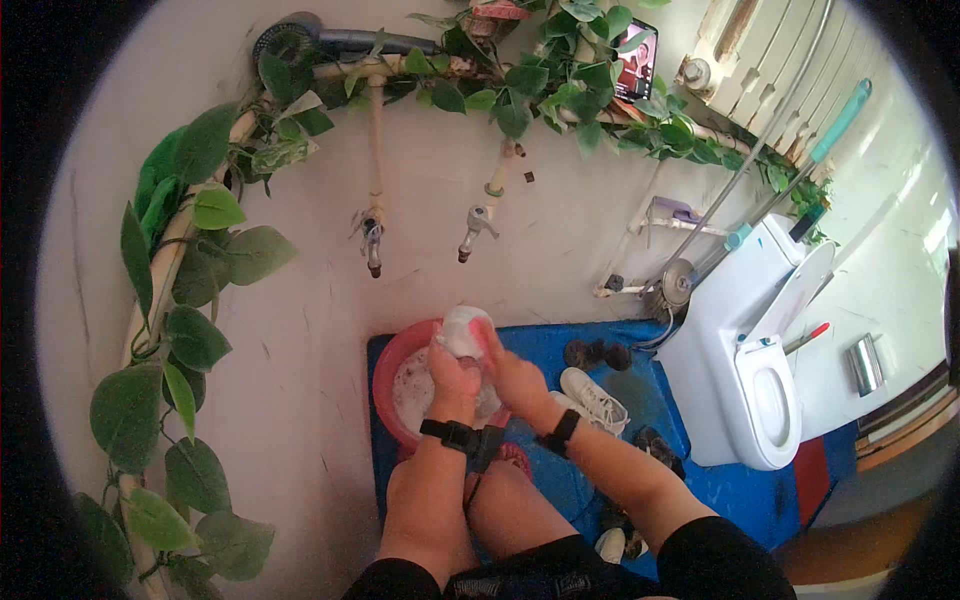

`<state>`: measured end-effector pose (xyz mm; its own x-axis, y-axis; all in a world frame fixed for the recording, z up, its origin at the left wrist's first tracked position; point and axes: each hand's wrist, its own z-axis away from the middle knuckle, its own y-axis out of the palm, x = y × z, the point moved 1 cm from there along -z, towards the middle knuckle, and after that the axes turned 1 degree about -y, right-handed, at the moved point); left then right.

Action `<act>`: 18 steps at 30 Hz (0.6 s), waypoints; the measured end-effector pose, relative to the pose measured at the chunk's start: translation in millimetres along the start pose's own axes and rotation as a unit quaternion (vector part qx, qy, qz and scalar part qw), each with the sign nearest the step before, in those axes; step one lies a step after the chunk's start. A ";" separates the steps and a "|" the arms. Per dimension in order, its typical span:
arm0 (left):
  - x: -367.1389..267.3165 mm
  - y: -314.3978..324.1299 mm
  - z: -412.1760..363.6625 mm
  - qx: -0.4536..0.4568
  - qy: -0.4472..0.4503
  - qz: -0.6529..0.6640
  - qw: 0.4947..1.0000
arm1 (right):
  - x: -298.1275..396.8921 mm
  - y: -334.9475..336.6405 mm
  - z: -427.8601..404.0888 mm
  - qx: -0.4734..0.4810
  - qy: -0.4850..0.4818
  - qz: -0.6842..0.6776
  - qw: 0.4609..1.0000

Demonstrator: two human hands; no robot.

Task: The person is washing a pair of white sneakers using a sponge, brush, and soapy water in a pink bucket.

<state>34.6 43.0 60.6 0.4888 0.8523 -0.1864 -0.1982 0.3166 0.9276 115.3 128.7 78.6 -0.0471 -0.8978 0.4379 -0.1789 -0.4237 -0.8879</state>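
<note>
A white, foam-covered item point(460, 331), perhaps a shoe, is held up over a pink plastic basin point(381, 381) of sudsy water. My left hand point(452, 373) grips it from the near left side. On its right side my right hand point(513, 375) presses something pink, likely a brush or cloth, against it; the fingers partly hide that pink thing. Both wrists wear black straps. A pair of white lace-up shoes point(592, 394) lies on the blue mat to the right of the basin.
Two taps point(477, 229) stick out from the wall beyond the basin. A white toilet point(720, 375) stands at right on the blue mat point(720, 499). Several dark shoes point(596, 354) lie on the mat. Leafy pipes point(172, 262) run along the left and far walls; a phone point(636, 60) rests there.
</note>
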 end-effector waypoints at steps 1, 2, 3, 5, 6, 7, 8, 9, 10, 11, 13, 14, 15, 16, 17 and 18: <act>-1.4 -0.7 -2.5 0.014 0.026 0.020 0.999 | 1.0 -0.9 -1.1 -0.001 0.000 -0.002 1.000; -1.1 -3.5 -2.7 0.009 0.013 0.041 0.999 | 1.9 -1.2 -1.7 -0.014 0.018 -0.023 0.999; -1.6 -5.2 -3.5 0.008 0.014 0.040 0.999 | 2.3 -1.1 -2.1 -0.027 0.036 -0.044 0.998; -4.2 -8.7 -4.9 0.026 0.075 0.026 0.996 | 10.6 2.7 3.2 -0.025 0.007 -0.055 0.998; -4.4 -6.6 -2.2 0.024 0.073 0.026 0.997 | 12.3 4.1 6.6 -0.023 -0.020 -0.063 0.998; -5.4 -3.9 0.6 0.019 0.064 0.033 0.997 | 8.6 4.1 7.2 -0.021 -0.017 -0.062 0.998; -5.6 -2.3 2.0 0.014 0.054 0.039 0.998 | 1.9 3.5 7.2 -0.012 0.004 -0.058 0.998; -6.1 -1.2 0.9 0.014 0.054 0.039 0.998 | -1.6 2.3 6.6 -0.003 0.024 -0.055 0.998; -6.4 -0.9 -0.2 0.001 0.058 0.052 0.997 | -2.1 2.2 8.5 -0.003 0.024 -0.055 0.998; -6.5 -1.1 -0.9 -0.013 0.061 0.066 0.996 | -2.7 3.2 12.1 0.007 0.056 -0.091 0.994; -15.5 -11.1 -9.4 0.022 0.066 0.039 0.997 | 6.4 6.1 16.1 0.018 0.081 -0.132 0.988; -19.3 -18.3 -13.7 0.055 0.066 0.014 0.996 | 14.7 7.7 18.5 0.004 0.021 -0.132 0.991; -19.0 -13.8 -11.0 0.055 0.065 0.013 0.996 | 17.2 7.3 21.0 -0.013 -0.034 -0.127 0.991; -18.4 -8.4 -8.6 0.077 0.041 -0.016 0.996 | 13.5 6.9 18.4 -0.013 -0.032 -0.127 0.991; -17.7 -2.9 -6.0 0.099 0.018 -0.045 0.994 | 7.0 3.8 12.2 -0.073 -0.047 -0.099 0.991; -16.1 5.8 -1.0 0.099 0.016 -0.046 0.994 | 3.4 -4.0 6.9 -0.103 -0.055 -0.084 0.990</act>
<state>24.7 31.5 68.7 0.4687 0.8379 -0.2799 0.0190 0.3072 0.9515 122.7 126.5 82.6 0.1059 -0.8290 0.5491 -0.3722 -0.5451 -0.7512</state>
